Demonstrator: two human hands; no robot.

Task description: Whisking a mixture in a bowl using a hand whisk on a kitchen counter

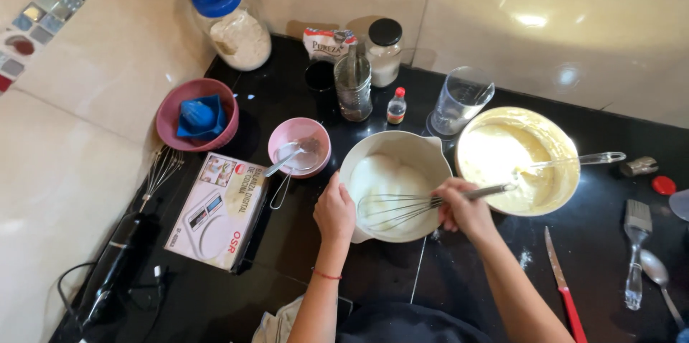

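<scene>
On the black desk [466,271], a white bowl [423,153] of white foam sits at centre. At its 3 o'clock stands a yellow batter bowl [567,178]. The left hand [334,212], fingers pressed together, braces the white bowl's 9 o'clock rim. The right hand [463,207], fingers closed around the handle, holds a wire whisk [402,208] in the foam.

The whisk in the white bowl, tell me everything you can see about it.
The whisk is a metal balloon whisk with thin wire loops and a slim steel handle. It lies tilted nearly flat, loops dipped in the white foamy mixture inside the white bowl, handle pointing right toward the yellow batter bowl. The right hand holds it where wires meet handle; the left hand steadies the bowl's rim.
</scene>
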